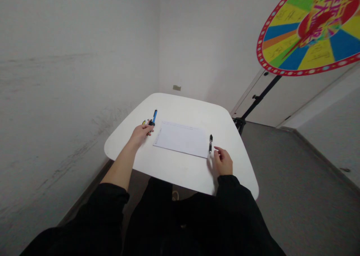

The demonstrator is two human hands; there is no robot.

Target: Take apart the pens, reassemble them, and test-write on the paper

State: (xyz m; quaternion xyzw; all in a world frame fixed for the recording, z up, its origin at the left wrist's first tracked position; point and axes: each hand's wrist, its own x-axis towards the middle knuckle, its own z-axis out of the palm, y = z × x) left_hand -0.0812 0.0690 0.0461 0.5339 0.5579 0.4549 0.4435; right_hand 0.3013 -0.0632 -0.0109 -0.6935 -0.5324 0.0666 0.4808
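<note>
Beside the left end of a white paper pad [182,138], my left hand [141,133] is closed, its fingertips at several pens. A blue pen [155,115] sticks out beyond the fingers, and a yellow pen [144,122] shows behind them. Something black sits at the fingertips; the hand partly hides the bunch. A black pen [210,144] lies at the pad's right edge, pointing away from me. Just right of it, my right hand [223,161] hovers with loosely bent fingers apart, holding nothing.
The white table [174,169] has rounded corners and stands near the left wall [70,80]. A colourful prize wheel [315,31] on a black stand [258,100] rises beyond the table on the right. My legs are under the near edge.
</note>
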